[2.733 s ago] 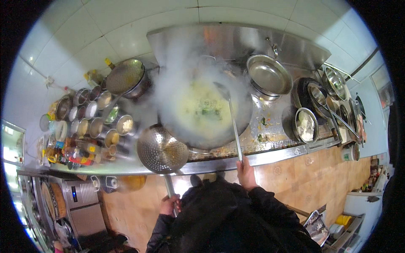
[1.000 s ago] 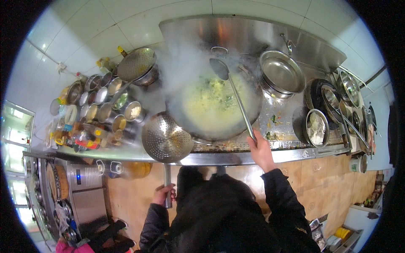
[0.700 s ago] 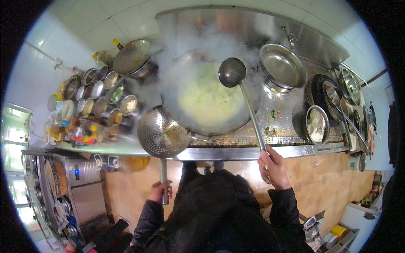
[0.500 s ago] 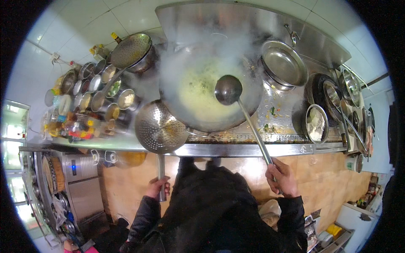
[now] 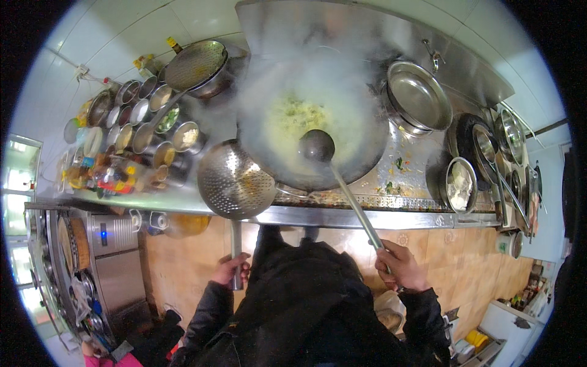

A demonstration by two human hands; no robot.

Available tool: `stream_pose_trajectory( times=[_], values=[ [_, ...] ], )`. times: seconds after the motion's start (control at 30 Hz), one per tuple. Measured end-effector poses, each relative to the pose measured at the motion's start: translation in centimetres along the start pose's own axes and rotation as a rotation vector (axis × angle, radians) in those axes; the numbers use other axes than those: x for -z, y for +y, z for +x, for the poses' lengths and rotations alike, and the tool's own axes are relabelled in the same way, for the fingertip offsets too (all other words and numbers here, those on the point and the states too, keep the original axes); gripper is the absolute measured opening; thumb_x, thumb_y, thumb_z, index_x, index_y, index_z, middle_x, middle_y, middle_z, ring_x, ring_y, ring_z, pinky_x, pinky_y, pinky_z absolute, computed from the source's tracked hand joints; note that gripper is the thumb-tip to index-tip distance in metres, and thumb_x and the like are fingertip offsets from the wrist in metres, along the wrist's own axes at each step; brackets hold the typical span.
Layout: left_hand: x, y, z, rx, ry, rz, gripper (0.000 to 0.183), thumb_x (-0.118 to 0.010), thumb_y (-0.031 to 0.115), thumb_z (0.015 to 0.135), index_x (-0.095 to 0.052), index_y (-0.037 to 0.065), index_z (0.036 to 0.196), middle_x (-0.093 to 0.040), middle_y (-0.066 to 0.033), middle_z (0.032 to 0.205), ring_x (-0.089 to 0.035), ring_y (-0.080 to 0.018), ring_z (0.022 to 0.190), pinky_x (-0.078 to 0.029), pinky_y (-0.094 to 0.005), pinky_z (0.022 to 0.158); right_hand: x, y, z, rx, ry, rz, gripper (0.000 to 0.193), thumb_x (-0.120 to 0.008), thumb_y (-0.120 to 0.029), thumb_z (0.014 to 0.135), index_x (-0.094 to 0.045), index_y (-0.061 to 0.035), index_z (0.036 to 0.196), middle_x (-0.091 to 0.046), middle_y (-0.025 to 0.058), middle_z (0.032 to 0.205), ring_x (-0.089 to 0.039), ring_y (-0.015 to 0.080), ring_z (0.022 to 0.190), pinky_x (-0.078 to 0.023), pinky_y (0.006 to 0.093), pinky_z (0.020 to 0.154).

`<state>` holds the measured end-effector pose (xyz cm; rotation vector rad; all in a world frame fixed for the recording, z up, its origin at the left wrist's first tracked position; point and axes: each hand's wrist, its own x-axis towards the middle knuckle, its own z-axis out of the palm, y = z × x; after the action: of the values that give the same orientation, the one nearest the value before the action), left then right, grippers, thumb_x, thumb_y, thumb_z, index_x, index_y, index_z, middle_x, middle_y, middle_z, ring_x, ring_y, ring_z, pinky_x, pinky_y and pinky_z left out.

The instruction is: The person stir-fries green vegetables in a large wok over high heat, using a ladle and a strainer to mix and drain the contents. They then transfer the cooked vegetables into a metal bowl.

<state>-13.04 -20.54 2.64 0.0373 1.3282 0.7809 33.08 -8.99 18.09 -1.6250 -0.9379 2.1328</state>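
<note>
My left hand (image 5: 232, 269) is closed round the handle of a round perforated skimmer (image 5: 237, 180), whose bowl lies over the stove's front edge, left of the wok. My right hand (image 5: 400, 266) grips the long handle of a ladle (image 5: 317, 145), its dark bowl in the near part of the wok (image 5: 374, 156). Pale yellow-green liquid (image 5: 290, 117) with darker green bits fills the wok's middle. Thick steam blurs the wok's far side and hides whether the ladle's bowl touches the liquid.
Several seasoning pots (image 5: 185, 136) and bottles (image 5: 113, 177) crowd the left. A strainer (image 5: 195, 64) rests on a pot behind them. Right of the wok stand stacked basins (image 5: 419, 95), a bowl of white food (image 5: 460, 186) and a tap (image 5: 433, 56). Another person's pink sleeve (image 5: 116, 359) shows lower left.
The ladle's bowl has come nearer to me and slightly left inside the wok. My right hand has shifted a little left and down. The skimmer stays in my left hand.
</note>
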Motion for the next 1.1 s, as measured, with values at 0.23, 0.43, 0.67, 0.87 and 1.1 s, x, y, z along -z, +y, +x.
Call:
stream_pose_trajectory(
  times=[0.23, 0.43, 0.67, 0.87, 1.1],
  values=[
    [-0.2, -0.3, 0.0, 0.003, 0.006, -0.029, 0.027, -0.068, 0.019, 0.097, -0.063, 0.000, 0.116, -0.064, -0.0077, 0.079, -0.060, -0.0178, 0.058, -0.055, -0.0343, 0.051, -2.9, -0.5, 3.2, -0.042, -0.198, 0.353, 0.041, -0.050, -0.027, 0.111, -0.053, -0.0008, 0.142, -0.040, -0.0034, 0.075, -0.033, 0.0026, 0.049, -0.026, 0.0184, 0.038],
    [-0.4, -0.2, 0.1, 0.034, -0.041, -0.062, 0.030, -0.063, 0.015, 0.099, -0.056, 0.000, 0.125, -0.065, -0.0108, 0.084, -0.064, -0.0209, 0.064, -0.058, -0.0367, 0.057, -3.2, -0.7, 2.0, 0.010, -0.244, 0.589, 0.044, -0.050, -0.027, 0.110, -0.051, 0.0014, 0.143, -0.037, -0.0051, 0.074, -0.026, 0.0001, 0.045, -0.022, 0.0174, 0.036],
    [-0.3, -0.3, 0.5, 0.052, -0.223, -0.143, 0.025, -0.063, 0.014, 0.095, -0.047, 0.009, 0.076, -0.044, -0.0005, 0.060, -0.044, -0.0132, 0.046, -0.040, -0.0299, 0.040, 1.4, 1.8, -0.7, 0.294, 0.052, 0.655, 0.040, -0.051, -0.024, 0.110, -0.052, 0.0008, 0.142, -0.037, -0.0037, 0.071, -0.028, 0.0020, 0.043, -0.023, 0.0188, 0.034],
    [-2.2, -0.2, -1.2, -0.029, -0.147, -0.190, 0.029, -0.062, 0.013, 0.092, -0.046, 0.010, 0.069, -0.038, -0.0011, 0.055, -0.039, -0.0140, 0.042, -0.035, -0.0300, 0.036, 4.8, 6.6, -2.8, 0.395, 0.534, 0.254, 0.037, -0.051, -0.019, 0.108, -0.052, 0.0000, 0.140, -0.037, -0.0058, 0.064, -0.031, 0.0032, 0.041, -0.024, 0.0219, 0.033],
    [-4.0, 1.5, -3.1, -0.222, 0.113, -0.177, 0.020, -0.057, 0.010, 0.096, -0.046, 0.010, 0.079, -0.037, -0.0017, 0.057, -0.039, -0.0125, 0.040, -0.035, -0.0296, 0.033, 6.6, 13.4, -0.6, 0.349, 0.925, -0.431, 0.041, -0.061, -0.018, 0.104, -0.053, 0.0036, 0.138, -0.050, 0.0075, 0.065, -0.045, 0.0137, 0.051, -0.037, 0.0339, 0.048]
  ],
)
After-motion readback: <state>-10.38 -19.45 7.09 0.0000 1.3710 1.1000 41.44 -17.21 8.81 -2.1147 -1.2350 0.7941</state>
